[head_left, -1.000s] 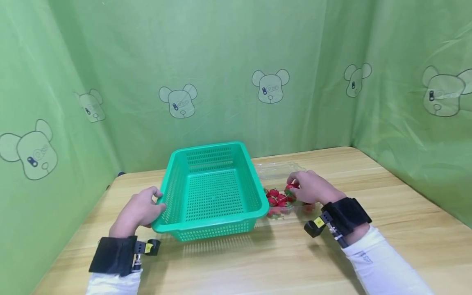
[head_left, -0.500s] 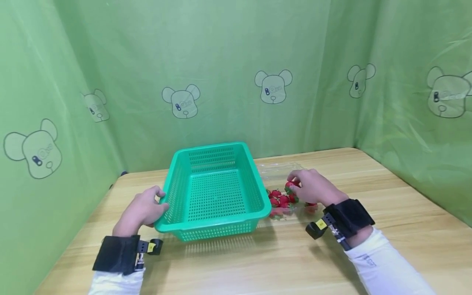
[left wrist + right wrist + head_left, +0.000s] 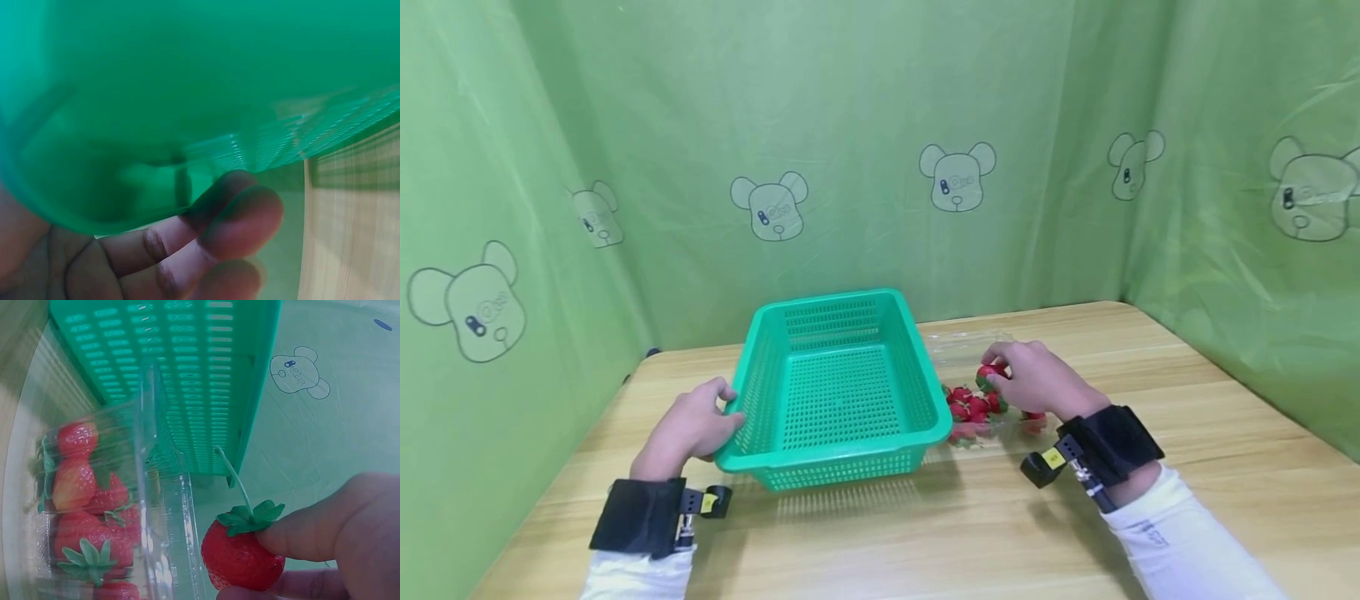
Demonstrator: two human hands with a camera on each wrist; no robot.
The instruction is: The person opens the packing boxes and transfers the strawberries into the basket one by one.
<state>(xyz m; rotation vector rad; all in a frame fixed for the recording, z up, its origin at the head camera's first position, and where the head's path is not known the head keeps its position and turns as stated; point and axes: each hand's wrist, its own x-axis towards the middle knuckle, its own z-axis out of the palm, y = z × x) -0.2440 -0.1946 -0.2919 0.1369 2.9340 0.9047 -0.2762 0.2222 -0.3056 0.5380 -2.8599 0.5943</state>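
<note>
A green plastic basket (image 3: 838,454) with slotted walls stands on the left of the table, its floor bare. At its left rim my left hand (image 3: 688,427) grips the edge; the left wrist view has the fingers (image 3: 244,219) under the rim, against the outer wall. My right hand (image 3: 1039,379) pinches a strawberry (image 3: 240,557) with green leaves and a stem between thumb and fingers, above a clear plastic box (image 3: 147,506). Several more strawberries (image 3: 973,407) lie in that box, right beside the basket. Its front side is partly hidden by the basket.
The box's clear lid (image 3: 966,346) lies folded back toward the rear of the table. A wooden tabletop (image 3: 880,542) carries everything. Green curtains (image 3: 850,167) with bear-head drawings close off the back and both sides.
My right hand has lifted the strawberry slightly up from the others in the box. The left hand keeps its grip on the basket rim. The head view has shifted a little.
</note>
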